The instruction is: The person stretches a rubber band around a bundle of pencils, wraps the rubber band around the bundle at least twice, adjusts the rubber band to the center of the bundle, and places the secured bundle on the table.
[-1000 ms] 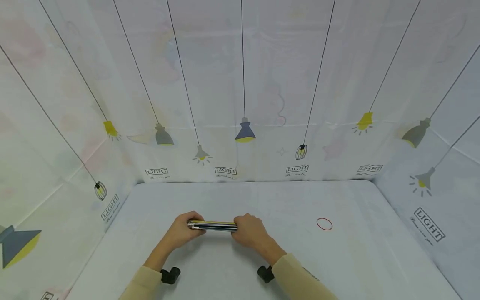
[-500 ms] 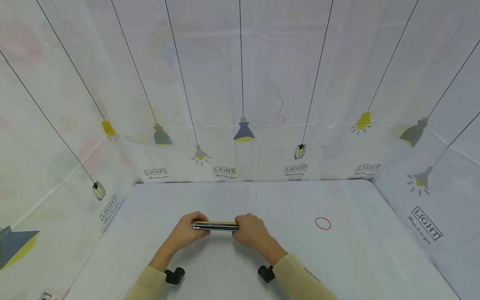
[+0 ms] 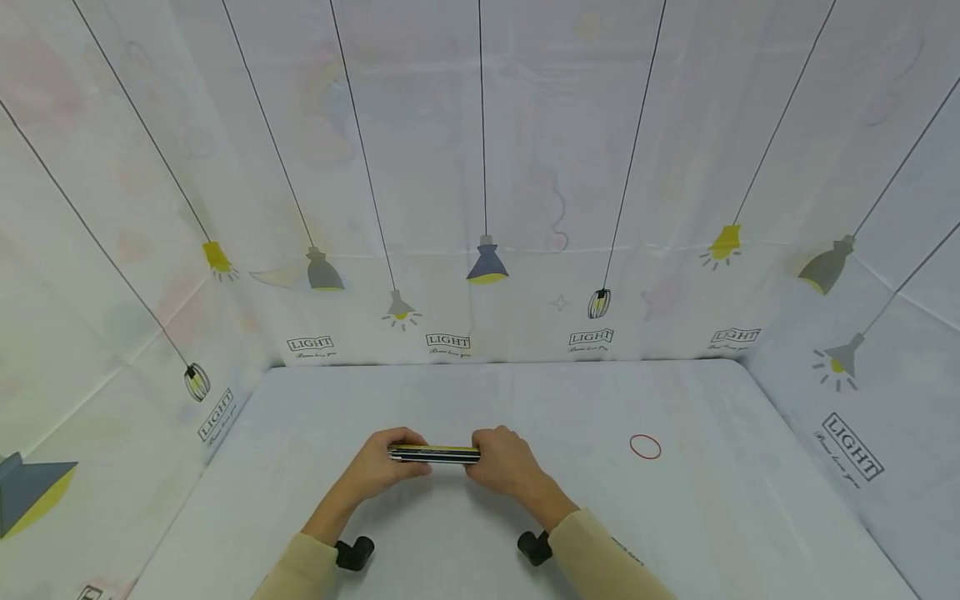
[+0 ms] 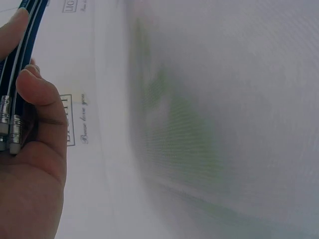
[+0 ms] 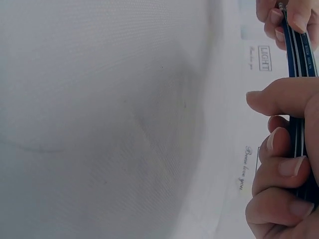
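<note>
Gripping one end of the pencil bundle, the right hand has its fingers curled snugly around the shafts, with the thumb reaching across them. Over at the other end, the left hand pinches the pencils between thumb and fingers, and the metal-banded eraser tips sit right beside its palm. The bundle lies nearly level between the two hands, over the white table, dark blue shafts with pale stripes (and a strip of yellow along the top edge, from the head view!). Light tan sleeves cover both forearms, a black fitting beside each cuff. Off to the right, well apart from the hands, a thin red loop rests on the table, and beyond the far edge rises a pale backdrop printed with hanging lamps and the word LIGHT.
</note>
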A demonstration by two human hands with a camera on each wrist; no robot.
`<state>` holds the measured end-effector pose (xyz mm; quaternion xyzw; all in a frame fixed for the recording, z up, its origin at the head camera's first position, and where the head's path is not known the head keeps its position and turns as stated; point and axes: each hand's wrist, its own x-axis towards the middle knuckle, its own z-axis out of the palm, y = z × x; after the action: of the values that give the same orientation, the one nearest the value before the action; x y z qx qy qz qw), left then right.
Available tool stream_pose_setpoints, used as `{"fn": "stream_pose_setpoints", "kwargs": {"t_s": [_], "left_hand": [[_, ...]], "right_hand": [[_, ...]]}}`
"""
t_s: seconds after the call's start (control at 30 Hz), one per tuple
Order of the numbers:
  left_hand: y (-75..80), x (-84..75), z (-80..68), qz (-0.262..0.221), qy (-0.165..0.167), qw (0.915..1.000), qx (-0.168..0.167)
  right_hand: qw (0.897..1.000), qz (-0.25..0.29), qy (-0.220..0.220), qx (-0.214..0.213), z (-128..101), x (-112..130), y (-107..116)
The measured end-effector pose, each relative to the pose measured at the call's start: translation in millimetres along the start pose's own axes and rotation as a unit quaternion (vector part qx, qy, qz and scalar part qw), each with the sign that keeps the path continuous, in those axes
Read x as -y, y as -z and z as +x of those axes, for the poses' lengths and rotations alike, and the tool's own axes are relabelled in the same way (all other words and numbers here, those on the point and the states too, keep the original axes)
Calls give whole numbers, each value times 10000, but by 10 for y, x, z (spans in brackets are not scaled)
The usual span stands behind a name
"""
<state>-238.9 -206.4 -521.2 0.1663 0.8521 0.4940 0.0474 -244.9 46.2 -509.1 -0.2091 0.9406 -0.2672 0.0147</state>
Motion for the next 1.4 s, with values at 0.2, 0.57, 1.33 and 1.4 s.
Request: {"fn": "stream_pose_setpoints", "kwargs": {"t_s": [0.2,0.57,1.33,1.4], "left_hand": [[-15,0,7,-2,40,10000,8],[-16,-3,11,49,-66,10000,-29],[-56,-147,16,-626,186,9976,-221],[-67,-161,14,-583,194,9979,-214]], "right_hand": [[9999,158,14,40,-7,-23,20],[9952,932,211,196,-26,-105,90],[9215,3877,-178,129,-187,-234,202],[9111,4114,-230,36,-196,-233,193]]}}
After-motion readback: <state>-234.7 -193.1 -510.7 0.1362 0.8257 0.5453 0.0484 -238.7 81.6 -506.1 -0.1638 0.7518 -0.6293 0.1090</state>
